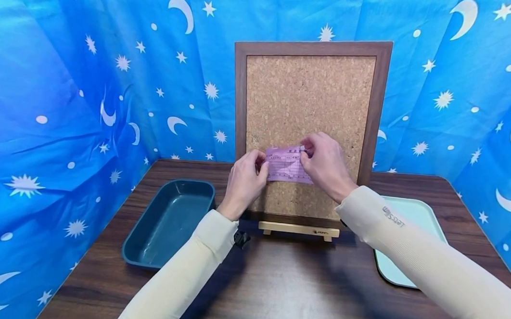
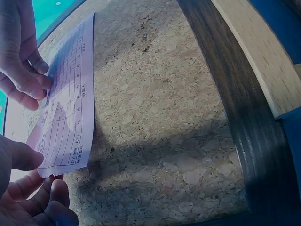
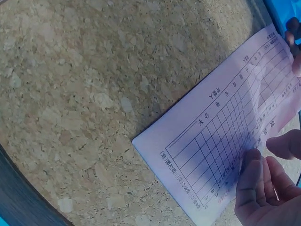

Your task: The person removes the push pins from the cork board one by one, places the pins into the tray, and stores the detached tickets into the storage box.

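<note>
A pink printed receipt slip (image 1: 283,169) lies across the lower part of a framed corkboard (image 1: 310,100). My left hand (image 1: 243,182) pinches the slip's left edge between thumb and fingers, which the left wrist view also shows. At the upper edge, right of the slip's middle, my right hand (image 1: 328,167) has its thumb and curled fingers around a small white pin (image 1: 302,148), mostly hidden by the fingertips. In the right wrist view the slip (image 3: 197,136) is creased near those fingers, and its free corner lies over the cork.
The board stands on a light wooden easel (image 1: 299,228). A dark teal tray (image 1: 136,240) is on the left of the brown table (image 1: 292,286). A pale mint tray (image 1: 399,270) sits on the right, partly under my right forearm. Blue star-patterned cloth hangs behind.
</note>
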Action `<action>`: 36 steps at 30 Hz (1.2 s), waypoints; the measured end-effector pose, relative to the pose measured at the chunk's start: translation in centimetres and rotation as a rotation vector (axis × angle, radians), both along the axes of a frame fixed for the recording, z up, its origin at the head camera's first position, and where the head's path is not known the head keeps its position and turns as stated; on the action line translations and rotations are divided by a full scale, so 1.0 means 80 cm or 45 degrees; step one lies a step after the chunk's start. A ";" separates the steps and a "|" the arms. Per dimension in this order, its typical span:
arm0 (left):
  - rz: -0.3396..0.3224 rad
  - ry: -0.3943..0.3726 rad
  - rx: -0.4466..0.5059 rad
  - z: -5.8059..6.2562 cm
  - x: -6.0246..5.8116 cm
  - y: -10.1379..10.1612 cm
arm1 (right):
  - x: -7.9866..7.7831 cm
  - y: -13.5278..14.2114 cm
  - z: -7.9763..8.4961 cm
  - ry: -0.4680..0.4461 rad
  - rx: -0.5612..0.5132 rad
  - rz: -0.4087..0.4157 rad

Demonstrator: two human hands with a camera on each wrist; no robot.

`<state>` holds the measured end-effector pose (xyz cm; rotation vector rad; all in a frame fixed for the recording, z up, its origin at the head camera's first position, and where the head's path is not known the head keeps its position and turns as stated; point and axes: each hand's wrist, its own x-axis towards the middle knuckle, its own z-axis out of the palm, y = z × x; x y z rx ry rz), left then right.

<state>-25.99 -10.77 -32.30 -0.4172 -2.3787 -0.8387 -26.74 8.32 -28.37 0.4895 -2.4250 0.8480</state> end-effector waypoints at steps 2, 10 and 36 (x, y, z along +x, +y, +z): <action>0.003 0.004 0.001 0.000 -0.001 0.001 | -0.002 -0.001 0.000 0.005 0.000 -0.007; -0.004 -0.010 0.014 0.002 -0.002 0.004 | -0.008 -0.004 0.004 -0.005 -0.005 -0.021; -0.024 -0.025 0.044 0.005 -0.004 0.003 | -0.010 -0.011 0.015 -0.025 0.144 -0.070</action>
